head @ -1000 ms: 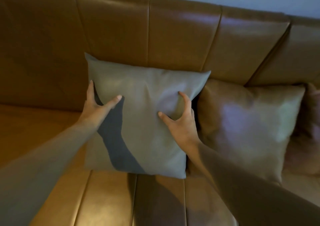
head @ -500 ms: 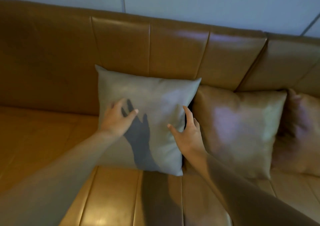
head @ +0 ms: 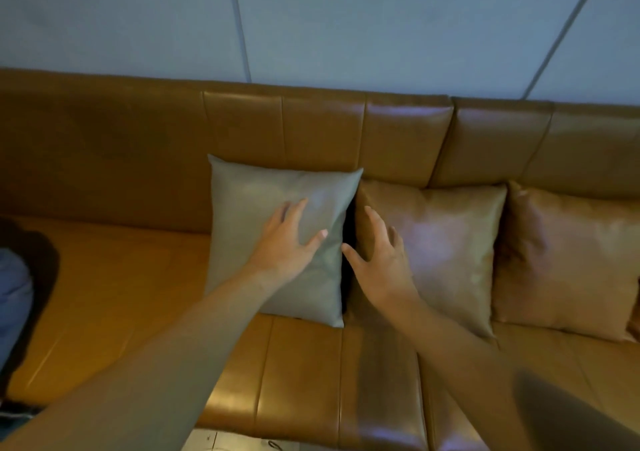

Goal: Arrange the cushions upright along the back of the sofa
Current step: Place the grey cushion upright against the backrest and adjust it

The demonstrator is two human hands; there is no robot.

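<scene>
A grey cushion stands upright against the back of the brown leather sofa. My left hand lies flat on its front, fingers spread, holding nothing. My right hand is open at the gap between the grey cushion and a tan cushion, which also leans upright on the backrest. A third, brown cushion stands upright further right, touching the tan one.
The sofa seat stretches to the left of the cushions. A dark and blue shape sits at the far left edge. A pale panelled wall rises behind the sofa. A strip of floor shows below the seat front.
My left hand slid from the grey cushion's left edge to its front. My right hand left the grey cushion for the gap beside the tan one. The view pulled back and up.
</scene>
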